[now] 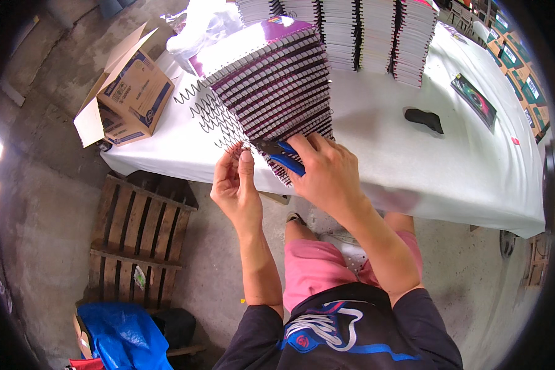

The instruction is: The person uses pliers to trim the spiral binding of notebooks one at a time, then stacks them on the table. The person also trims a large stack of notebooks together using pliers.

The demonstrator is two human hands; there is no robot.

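The right hand (328,168) grips a pair of pliers (288,163) by its blue handles, the dark metal nose pointing left against the near side of a tall stack of notebooks (274,83). The left hand (235,185) is raised just beside that nose, its thumb and fingertips pinched together on a coil end (245,148) at the lower left edge of the stack; the exact bit of wire between them is too small to make out clearly. The stack stands near the front edge of a white-draped desk (376,139), its bound side facing the person, row upon row of dark spiral binding showing between purple and pale layers. On its left, long loose wire spirals (208,116) stick out past the covers in several tiers. Behind the stack lies crumpled clear plastic (206,31), and farther left an open cardboard box (134,98) sits tilted, its flaps spread. More piles of bound books (376,40) rise at the back of the desk, while to the right lie a small black object (423,119), a dark booklet (474,100) with a colourful cover and a small red piece (515,142). Stacked cartons (517,69) stand beyond the desk at far right. On the floor to the left are a wooden pallet (135,237) and a blue plastic sheet (123,336).
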